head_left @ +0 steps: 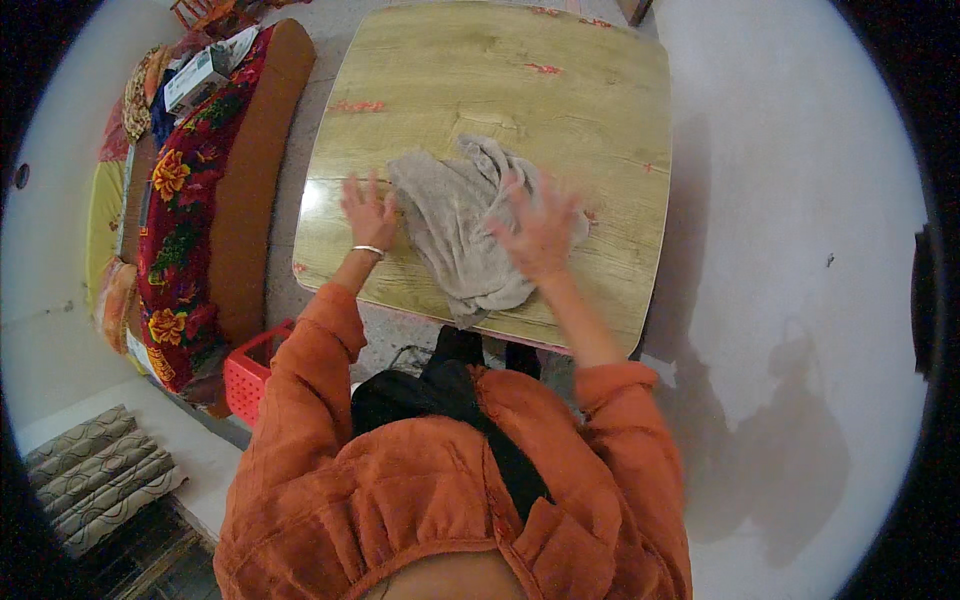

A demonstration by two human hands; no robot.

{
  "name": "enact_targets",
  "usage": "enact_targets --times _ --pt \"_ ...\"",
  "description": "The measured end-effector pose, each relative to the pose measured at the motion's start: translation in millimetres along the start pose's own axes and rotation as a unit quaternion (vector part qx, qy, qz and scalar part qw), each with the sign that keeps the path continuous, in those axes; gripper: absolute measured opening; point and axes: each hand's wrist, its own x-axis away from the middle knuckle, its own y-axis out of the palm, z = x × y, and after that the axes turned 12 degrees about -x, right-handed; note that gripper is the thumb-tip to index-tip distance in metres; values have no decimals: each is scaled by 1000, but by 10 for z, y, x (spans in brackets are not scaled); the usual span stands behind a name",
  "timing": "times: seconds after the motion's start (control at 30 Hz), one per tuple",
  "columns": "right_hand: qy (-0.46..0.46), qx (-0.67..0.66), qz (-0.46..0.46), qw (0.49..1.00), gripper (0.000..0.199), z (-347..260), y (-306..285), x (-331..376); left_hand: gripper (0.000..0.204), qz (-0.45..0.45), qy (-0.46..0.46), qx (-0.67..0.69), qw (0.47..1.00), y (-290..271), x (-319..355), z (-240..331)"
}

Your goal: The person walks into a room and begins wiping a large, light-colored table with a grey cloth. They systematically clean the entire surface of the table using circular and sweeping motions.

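Note:
A grey towel (450,215) lies crumpled on the wood-patterned table (400,60), its near corner reaching the front edge. My left hand (368,212), with a bracelet at the wrist, is at the towel's left side, fingers spread and slightly blurred; nothing is in it. Over the right part of the cloth is my right hand (540,232), its fingers apart and smeared by motion. Whether its palm touches the towel I cannot tell.
Left of the table stands a long seat with a red flowered cover (185,220), carrying a white box (197,82) and cloths. A red plastic basket (245,385) sits near my left elbow. A pale wall (780,200) runs along the right.

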Motion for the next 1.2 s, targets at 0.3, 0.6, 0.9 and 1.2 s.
enact_targets --times 0.3,0.6,0.9,1.2 --pt "-78 10 -158 984 52 -230 232 807 64 -30 -137 -130 982 295 107 -325" --pt "104 193 5 976 51 1019 70 -174 63 -35 -150 -94 984 65 79 -158" --pt "103 178 -70 976 52 849 -217 592 62 -44 -153 -101 982 70 115 -183" --pt "217 208 -75 951 53 809 -628 1025 61 -10 -155 -86 984 94 94 -138"
